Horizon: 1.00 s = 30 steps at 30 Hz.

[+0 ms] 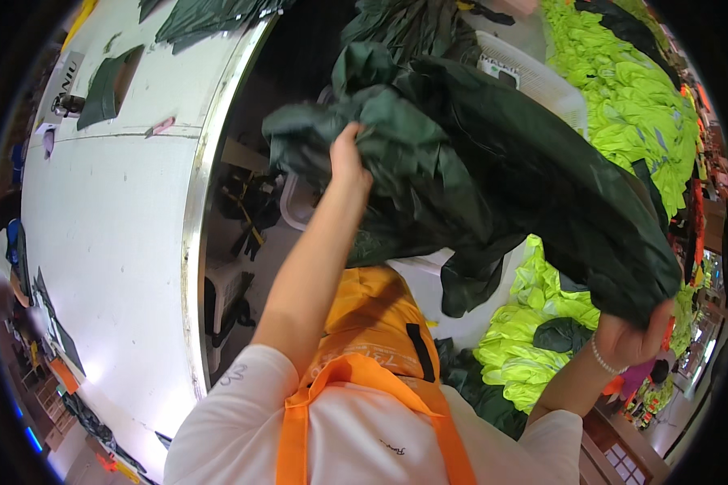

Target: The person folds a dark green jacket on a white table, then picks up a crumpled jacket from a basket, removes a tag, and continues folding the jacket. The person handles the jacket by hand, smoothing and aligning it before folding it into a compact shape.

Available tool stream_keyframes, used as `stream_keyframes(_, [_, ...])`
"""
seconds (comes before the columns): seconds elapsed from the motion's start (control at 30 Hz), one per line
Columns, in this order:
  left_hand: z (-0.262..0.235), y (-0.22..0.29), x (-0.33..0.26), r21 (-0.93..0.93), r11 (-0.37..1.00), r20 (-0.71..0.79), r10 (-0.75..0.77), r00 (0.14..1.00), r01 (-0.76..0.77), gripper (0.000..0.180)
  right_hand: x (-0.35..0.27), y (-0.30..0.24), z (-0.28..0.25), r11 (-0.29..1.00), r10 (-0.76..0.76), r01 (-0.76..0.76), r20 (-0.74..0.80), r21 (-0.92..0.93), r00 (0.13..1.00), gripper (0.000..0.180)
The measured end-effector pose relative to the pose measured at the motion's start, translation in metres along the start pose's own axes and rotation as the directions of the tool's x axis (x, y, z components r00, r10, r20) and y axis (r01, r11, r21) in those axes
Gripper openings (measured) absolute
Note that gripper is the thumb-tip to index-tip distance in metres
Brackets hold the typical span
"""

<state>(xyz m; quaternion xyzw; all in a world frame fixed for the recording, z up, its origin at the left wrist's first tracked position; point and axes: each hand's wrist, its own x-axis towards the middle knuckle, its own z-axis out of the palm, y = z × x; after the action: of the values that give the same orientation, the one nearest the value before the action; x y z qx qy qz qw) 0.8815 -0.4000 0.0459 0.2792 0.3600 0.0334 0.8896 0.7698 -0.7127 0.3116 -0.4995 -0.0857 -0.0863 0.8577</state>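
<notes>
A large dark green garment (534,162) of thin, crumpled fabric is stretched between my two hands in front of me. My left hand (350,162) grips its bunched part near the middle, with the thumb showing on top and the other fingers hidden in the folds. Far out to the right, my right hand (635,335), with a beaded bracelet at the wrist, is closed on the garment's lower right end. The cloth hangs in the air and hides part of what lies behind it.
On the left runs a long white table (121,242) with a metal edge; a dark green fabric piece (109,89) lies on it. A white plastic basket (534,77) stands behind the garment. Neon yellow garments are heaped (623,105) at the right, with another pile (518,347) nearer me.
</notes>
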Motion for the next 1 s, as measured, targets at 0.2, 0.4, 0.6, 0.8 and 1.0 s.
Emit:
stream_keyframes(0.2, [-0.009, 0.032, 0.005, 0.165, 0.955, 0.496, -0.297, 0.816, 0.248, 0.084, -0.012, 0.076, 0.106, 0.957, 0.286, -0.193, 0.823, -0.217, 0.49, 0.018])
stream_keyframes(0.4, [0.007, 0.011, -0.097, 0.915, 0.401, 0.19, -0.33, 0.925, -0.045, 0.035, -0.138, 0.19, 0.157, 0.776, 0.517, -0.429, 0.856, -0.463, 0.012, 0.03])
stream_keyframes(0.6, [-0.067, 0.113, -0.209, 0.866, 0.431, 0.435, -0.395, 0.809, -0.255, 0.027, -0.025, 0.209, 0.01, 0.796, 0.582, -0.541, 0.099, -0.271, 0.807, 0.025])
stream_keyframes(0.8, [-0.067, 0.149, -0.384, 0.728, 0.684, -0.012, -0.045, 0.999, 0.039, 0.017, -0.048, 0.418, -0.047, -0.024, 0.83, -0.828, -0.472, -0.56, 0.296, 0.118])
stream_keyframes(1.0, [-0.196, 0.203, -0.408, 0.642, 0.318, 0.342, 0.696, 0.632, -0.697, 0.01, -0.15, 0.493, -0.027, 0.042, 0.797, -0.727, -0.416, -0.686, 0.438, 0.063])
